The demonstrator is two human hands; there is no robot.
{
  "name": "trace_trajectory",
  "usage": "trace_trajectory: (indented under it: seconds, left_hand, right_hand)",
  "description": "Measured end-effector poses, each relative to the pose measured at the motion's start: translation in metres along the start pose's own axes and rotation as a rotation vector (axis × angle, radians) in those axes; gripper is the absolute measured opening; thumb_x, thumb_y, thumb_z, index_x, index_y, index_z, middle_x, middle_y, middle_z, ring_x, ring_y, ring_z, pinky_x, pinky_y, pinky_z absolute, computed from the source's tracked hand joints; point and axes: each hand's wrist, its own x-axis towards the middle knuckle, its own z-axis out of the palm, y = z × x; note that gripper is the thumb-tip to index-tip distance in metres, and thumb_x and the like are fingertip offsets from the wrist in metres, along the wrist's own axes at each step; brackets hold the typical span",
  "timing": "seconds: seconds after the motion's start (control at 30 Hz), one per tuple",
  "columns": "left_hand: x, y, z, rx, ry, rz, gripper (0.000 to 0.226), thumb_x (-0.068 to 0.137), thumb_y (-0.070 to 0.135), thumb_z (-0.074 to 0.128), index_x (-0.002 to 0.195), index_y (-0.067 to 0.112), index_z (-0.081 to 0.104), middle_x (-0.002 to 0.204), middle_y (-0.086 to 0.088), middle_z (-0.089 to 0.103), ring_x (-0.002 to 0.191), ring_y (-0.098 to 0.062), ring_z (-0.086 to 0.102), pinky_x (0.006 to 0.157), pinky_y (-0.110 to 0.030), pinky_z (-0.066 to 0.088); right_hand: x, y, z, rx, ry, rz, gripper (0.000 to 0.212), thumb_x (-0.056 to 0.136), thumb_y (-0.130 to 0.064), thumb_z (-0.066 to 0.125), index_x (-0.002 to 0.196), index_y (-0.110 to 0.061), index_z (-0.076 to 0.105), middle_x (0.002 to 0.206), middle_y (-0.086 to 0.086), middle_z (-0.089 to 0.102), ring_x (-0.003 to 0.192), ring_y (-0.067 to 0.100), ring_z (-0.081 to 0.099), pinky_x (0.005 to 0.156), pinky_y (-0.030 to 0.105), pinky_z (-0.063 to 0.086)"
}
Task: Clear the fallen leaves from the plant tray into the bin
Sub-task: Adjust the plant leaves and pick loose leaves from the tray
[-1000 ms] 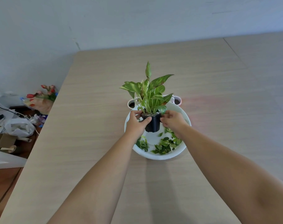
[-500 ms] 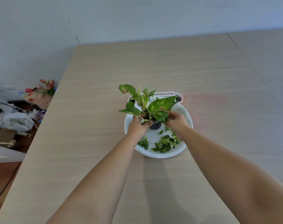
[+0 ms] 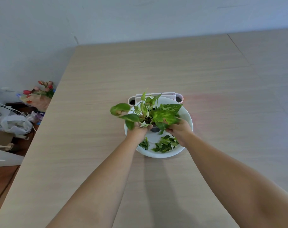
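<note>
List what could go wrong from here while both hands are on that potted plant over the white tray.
1. The left hand and right hand grip the small dark pot under dense foliage, so a slip could tip soil into the white tray.
2. The plant spreads wide; fingers may crush or tear healthy leaves.
3. Setting the pot down on the fallen leaves could trap them underneath.

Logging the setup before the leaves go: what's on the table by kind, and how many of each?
Potted plant: 1, gripped by left hand and right hand
White tray: 1
Piles of fallen leaves in the tray: 2, single leaves too small to count
White holder behind the tray: 1
Total: 5
</note>
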Motion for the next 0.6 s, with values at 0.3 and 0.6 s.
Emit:
trace_trajectory:
  seconds: [0.3,0.6]
  left_hand:
    - [0.011,-0.004,-0.001,-0.288,0.004,0.023,0.031,0.079,0.003,0.073,0.105,0.017,0.063,0.097,-0.002,0.07,0.082,-0.016,0.066,0.083,-0.032,0.057]
    - [0.009,-0.006,0.002,-0.385,0.034,0.026,0.029,0.085,0.002,0.068,0.085,0.029,0.059,0.093,0.006,0.068,0.081,-0.013,0.066,0.077,-0.023,0.054]
  right_hand:
    - [-0.001,0.006,-0.001,-0.05,0.081,0.052,0.019,0.086,-0.013,0.069,0.071,-0.006,0.06,0.082,0.013,0.064,0.084,0.027,0.063,0.093,0.042,0.055]
    - [0.0,0.004,0.003,-0.105,0.116,0.065,0.015,0.082,-0.012,0.073,0.087,0.0,0.064,0.076,0.008,0.068,0.08,0.026,0.066,0.09,0.043,0.056]
